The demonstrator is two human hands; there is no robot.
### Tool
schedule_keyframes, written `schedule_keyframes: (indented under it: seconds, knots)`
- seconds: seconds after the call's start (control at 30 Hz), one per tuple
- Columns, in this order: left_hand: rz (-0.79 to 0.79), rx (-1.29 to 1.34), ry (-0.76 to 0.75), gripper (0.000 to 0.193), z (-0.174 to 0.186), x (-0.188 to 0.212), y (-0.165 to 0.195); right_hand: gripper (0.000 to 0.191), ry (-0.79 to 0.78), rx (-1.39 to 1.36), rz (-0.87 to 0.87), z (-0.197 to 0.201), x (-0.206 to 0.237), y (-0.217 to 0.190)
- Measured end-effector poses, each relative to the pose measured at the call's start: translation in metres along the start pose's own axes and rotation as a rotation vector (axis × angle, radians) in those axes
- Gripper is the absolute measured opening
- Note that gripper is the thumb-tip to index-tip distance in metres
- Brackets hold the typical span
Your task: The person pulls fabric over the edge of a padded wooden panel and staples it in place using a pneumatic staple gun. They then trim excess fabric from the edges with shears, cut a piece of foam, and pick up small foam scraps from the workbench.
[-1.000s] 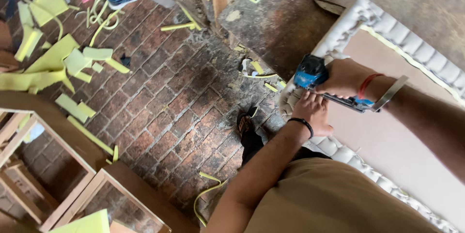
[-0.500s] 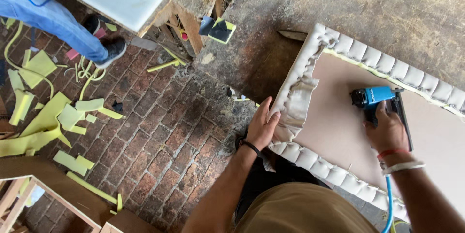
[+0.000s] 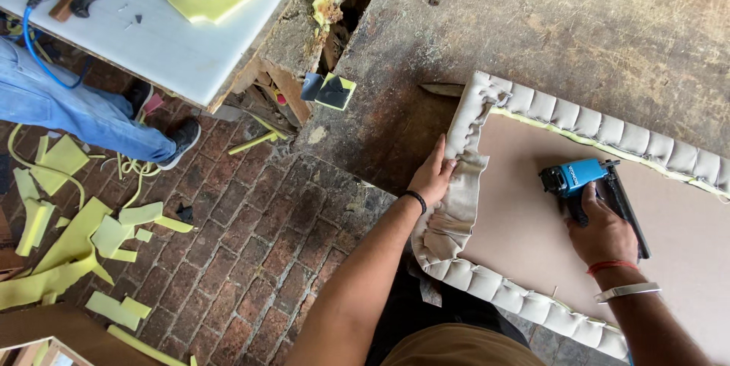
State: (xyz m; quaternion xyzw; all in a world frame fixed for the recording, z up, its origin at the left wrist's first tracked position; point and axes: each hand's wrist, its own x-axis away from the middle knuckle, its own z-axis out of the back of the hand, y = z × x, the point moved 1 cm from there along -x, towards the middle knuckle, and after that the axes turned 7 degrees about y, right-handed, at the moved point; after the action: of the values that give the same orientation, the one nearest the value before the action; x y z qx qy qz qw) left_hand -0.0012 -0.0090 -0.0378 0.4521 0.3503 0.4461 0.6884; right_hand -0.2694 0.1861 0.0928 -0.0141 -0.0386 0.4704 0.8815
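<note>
On the worn workbench (image 3: 578,23), the right hand (image 3: 604,233) grips the blue staple gun (image 3: 582,179) on the panel's backing board (image 3: 532,221), shifted rightward since earlier. Left hand (image 3: 433,176), fingers together, now presses flat on the beige fabric edge (image 3: 460,198).

The panel (image 3: 532,221) lies on the workbench (image 3: 593,23), at its near right part, with the padded fabric edge (image 3: 456,206) wrapping its left and near sides. The left hand (image 3: 432,177) sits on that fabric at the panel's left edge. The right hand (image 3: 604,233) rests on the panel's middle, around the staple gun (image 3: 582,179), which sits just beyond the knuckles. Left of the bench, lower down, the brick floor (image 3: 251,244) spreads out, with foam scraps (image 3: 68,237) scattered at its far left. Beyond them stands another person's leg (image 3: 76,111), beside a second table (image 3: 175,39) at upper left.
</note>
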Motion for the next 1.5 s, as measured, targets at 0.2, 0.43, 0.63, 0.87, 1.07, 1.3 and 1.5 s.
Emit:
schedule_keyframes:
  seconds: [0.2, 0.43, 0.63, 0.87, 1.07, 1.3, 1.5]
  knots:
    - [0.513, 0.204, -0.182, 0.059, 0.006, 0.011, 0.001, 0.087, -0.053, -0.024, -0.022, -0.001, -0.002, 0.006]
    - [0.505, 0.412, -0.179, 0.061, 0.023, 0.062, 0.01, 0.084, -0.094, 0.039, -0.07, 0.001, -0.003, 0.007]
    - [0.451, 0.385, -0.174, 0.066, 0.035, 0.073, 0.022, 0.088, -0.14, 0.121, -0.028, 0.008, -0.013, 0.003]
    - [0.109, 0.161, -0.053, 0.053, 0.048, 0.09, 0.042, 0.099, 0.175, 0.243, 0.34, 0.013, 0.019, -0.083]
    - [0.206, 0.125, -0.092, 0.049, 0.061, 0.114, 0.056, 0.076, -0.039, -0.394, 0.301, -0.017, 0.06, -0.165]
    - [0.229, 0.145, -0.064, 0.046, 0.085, 0.125, 0.072, 0.077, -0.034, -0.178, 0.446, -0.029, 0.06, -0.158]
    - [0.245, 0.055, -0.005, 0.033, 0.09, 0.122, 0.073, 0.079, -0.075, -0.15, 0.447, -0.03, 0.054, -0.156]
